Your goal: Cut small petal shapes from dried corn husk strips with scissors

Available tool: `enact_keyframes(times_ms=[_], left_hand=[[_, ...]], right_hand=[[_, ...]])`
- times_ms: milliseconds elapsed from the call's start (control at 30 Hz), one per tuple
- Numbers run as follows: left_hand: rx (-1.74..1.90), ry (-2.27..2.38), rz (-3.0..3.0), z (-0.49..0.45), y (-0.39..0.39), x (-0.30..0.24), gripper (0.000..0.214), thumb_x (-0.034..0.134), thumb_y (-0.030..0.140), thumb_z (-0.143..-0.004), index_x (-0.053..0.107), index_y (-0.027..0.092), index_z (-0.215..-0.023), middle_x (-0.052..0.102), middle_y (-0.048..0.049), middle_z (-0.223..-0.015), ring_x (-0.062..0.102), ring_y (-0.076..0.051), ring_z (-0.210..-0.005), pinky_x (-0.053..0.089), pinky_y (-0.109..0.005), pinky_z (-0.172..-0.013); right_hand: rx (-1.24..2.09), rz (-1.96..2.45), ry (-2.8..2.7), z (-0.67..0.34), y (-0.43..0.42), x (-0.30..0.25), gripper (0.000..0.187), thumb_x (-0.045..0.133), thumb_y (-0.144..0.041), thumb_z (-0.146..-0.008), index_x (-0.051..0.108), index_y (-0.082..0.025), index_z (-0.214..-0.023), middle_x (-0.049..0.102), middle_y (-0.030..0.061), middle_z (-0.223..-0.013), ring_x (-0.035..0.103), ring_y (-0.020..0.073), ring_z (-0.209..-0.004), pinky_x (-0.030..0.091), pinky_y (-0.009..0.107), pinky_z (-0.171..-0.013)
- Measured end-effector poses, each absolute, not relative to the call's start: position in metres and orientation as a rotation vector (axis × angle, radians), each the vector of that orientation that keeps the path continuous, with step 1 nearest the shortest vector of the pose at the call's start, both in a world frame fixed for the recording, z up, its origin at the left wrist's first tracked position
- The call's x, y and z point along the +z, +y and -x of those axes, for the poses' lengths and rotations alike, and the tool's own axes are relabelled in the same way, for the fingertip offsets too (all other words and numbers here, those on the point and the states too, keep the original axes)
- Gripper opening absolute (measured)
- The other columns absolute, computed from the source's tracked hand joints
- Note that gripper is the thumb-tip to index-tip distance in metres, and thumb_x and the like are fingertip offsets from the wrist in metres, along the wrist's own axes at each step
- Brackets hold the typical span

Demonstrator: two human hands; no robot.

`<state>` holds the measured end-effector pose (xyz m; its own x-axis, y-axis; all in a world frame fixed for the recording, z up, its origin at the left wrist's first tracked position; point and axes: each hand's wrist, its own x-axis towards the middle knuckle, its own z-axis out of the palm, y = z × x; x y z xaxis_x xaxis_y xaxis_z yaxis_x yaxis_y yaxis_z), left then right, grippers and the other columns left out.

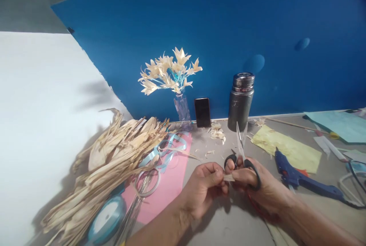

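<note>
My right hand (259, 185) is closed around the black handles of a pair of scissors (241, 150), whose blades point up and away, slightly parted. My left hand (204, 187) pinches a small pale strip of dried husk (228, 178) between thumb and fingers. The strip also touches my right thumb. Both hands meet above the grey table (228, 223), near its front edge.
A heap of dried corn husks (108, 162) lies at left over a pink sheet (168, 185) with blue ribbon (168, 150), a ribbon spool (107, 217) and tape ring. Behind stand a husk-flower vase (182, 111), a phone (202, 112) and a metal flask (240, 101). A blue glue gun (300, 179) and yellow paper (288, 149) lie at right.
</note>
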<state>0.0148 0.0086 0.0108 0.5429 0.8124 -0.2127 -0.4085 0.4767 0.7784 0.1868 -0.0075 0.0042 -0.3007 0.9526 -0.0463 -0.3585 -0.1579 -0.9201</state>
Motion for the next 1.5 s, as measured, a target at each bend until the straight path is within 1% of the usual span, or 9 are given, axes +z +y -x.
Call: enact_keyframes(times_ms=[133,200,433,600,700,867,1033,1267,1500], left_hand=[[0.858,0.639,-0.679,-0.015,0.01,0.009,0.037,0.089,0.037,-0.065,0.06,0.014,-0.069,0.058,-0.0002,-0.06,0.054,-0.01,-0.055,0.042,-0.022,-0.057],[0.866,0.642,-0.7,-0.015,0.011,0.006,0.037,0.089,0.036,-0.066,0.059,0.013,-0.068,0.059,-0.0012,-0.061,0.053,-0.009,-0.055,0.042,-0.022,-0.058],[0.715,0.395,-0.692,-0.014,0.008,0.0,0.036,0.084,0.04,-0.071,0.059,0.013,-0.071,0.056,-0.0015,-0.06,0.052,-0.011,-0.055,0.045,-0.025,-0.058],[0.79,0.357,-0.593,-0.015,0.007,0.003,0.037,0.079,0.043,-0.075,0.057,0.014,-0.067,0.054,-0.0006,-0.066,0.055,-0.013,-0.06,0.047,-0.027,-0.058],[0.884,0.454,-0.647,-0.019,0.004,0.003,0.038,0.081,0.046,-0.072,0.062,0.014,-0.073,0.058,-0.0024,-0.07,0.057,-0.014,-0.061,0.045,-0.026,-0.057],[0.957,0.633,-0.737,-0.022,0.001,0.005,0.032,0.085,0.033,-0.071,0.058,0.015,-0.069,0.057,-0.0004,-0.063,0.052,-0.01,-0.056,0.038,-0.022,-0.057],[1.04,0.738,-0.79,-0.022,0.002,0.007,0.029,0.084,0.03,-0.07,0.059,0.015,-0.07,0.057,0.0012,-0.064,0.05,-0.009,-0.056,0.037,-0.022,-0.059],[1.055,0.82,-0.902,-0.022,0.005,-0.001,0.03,0.084,0.034,-0.071,0.062,0.014,-0.065,0.056,0.0006,-0.06,0.046,-0.009,-0.057,0.036,-0.024,-0.06],[1.086,0.846,-0.861,-0.019,0.007,0.002,0.029,0.081,0.038,-0.074,0.069,0.012,-0.069,0.059,-0.0021,-0.062,0.05,-0.011,-0.058,0.039,-0.024,-0.059]], right_hand=[[1.568,0.797,-1.099,-0.187,-0.006,0.0,0.031,0.076,-0.044,-0.079,0.063,-0.02,-0.092,0.062,0.0004,-0.078,0.057,0.0175,-0.069,0.045,0.029,-0.065],[1.522,0.858,-1.189,-0.185,-0.008,0.005,0.032,0.076,-0.044,-0.081,0.062,-0.019,-0.095,0.067,0.0025,-0.08,0.061,0.0199,-0.075,0.046,0.03,-0.068],[1.632,0.893,-1.196,-0.184,-0.017,0.018,0.028,0.077,-0.035,-0.081,0.054,-0.02,-0.089,0.072,0.0029,-0.066,0.067,0.0214,-0.061,0.048,0.03,-0.059],[1.672,0.732,-1.026,-0.179,-0.015,0.013,0.022,0.074,-0.033,-0.083,0.057,-0.02,-0.088,0.069,0.0014,-0.071,0.064,0.0195,-0.06,0.052,0.034,-0.062],[1.602,0.778,-0.995,-0.173,-0.013,0.012,0.02,0.073,-0.032,-0.084,0.058,-0.019,-0.085,0.067,0.0003,-0.067,0.061,0.0176,-0.057,0.049,0.031,-0.059],[1.499,0.932,-1.052,-0.17,-0.014,0.015,0.028,0.077,-0.038,-0.078,0.057,-0.02,-0.084,0.067,-0.0005,-0.061,0.062,0.0191,-0.059,0.047,0.03,-0.062],[1.358,1.144,-1.148,-0.171,-0.015,0.014,0.027,0.077,-0.04,-0.075,0.06,-0.02,-0.083,0.069,0.0,-0.068,0.061,0.0195,-0.066,0.041,0.027,-0.061],[1.335,1.185,-1.107,-0.166,-0.017,0.014,0.03,0.076,-0.044,-0.075,0.059,-0.02,-0.08,0.059,-0.0039,-0.059,0.048,0.0147,-0.058,0.034,0.026,-0.055],[1.365,1.151,-1.114,-0.173,-0.012,-0.001,0.03,0.075,-0.044,-0.077,0.062,-0.019,-0.088,0.061,-0.0018,-0.068,0.049,0.0152,-0.063,0.035,0.026,-0.058]])
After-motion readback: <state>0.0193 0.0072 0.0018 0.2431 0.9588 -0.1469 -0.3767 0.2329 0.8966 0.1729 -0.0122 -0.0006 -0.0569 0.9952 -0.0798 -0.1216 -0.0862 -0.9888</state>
